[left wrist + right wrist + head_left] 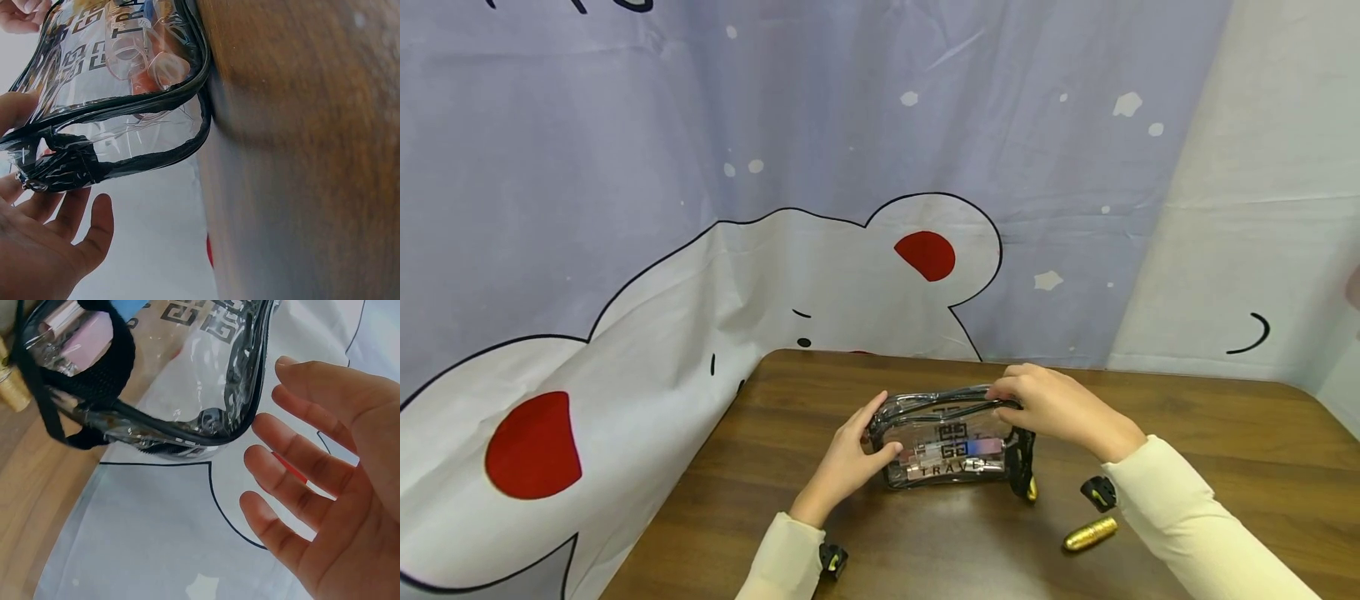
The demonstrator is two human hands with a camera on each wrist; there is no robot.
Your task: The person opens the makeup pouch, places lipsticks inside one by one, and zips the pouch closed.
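A clear pouch [925, 433] with black trim and the printed word TRAVEL stands upright on the wooden table. Inside it lie several small items, among them a pink-and-blue tube [987, 447]. My left hand [847, 462] holds the pouch's left end, thumb over the front and fingers behind. At the top right corner is my right hand [1051, 408]; in the right wrist view its fingers [278, 434] are loosely bent beside the black edge, at most touching it. A black strap [112, 369] hangs from the pouch's right end.
A gold tube [1090, 534] lies on the table [1195, 467] to the right. Another gold piece [1032, 489] shows partly behind the pouch's right end. A printed cloth [820, 275] hangs behind the table and along its left side.
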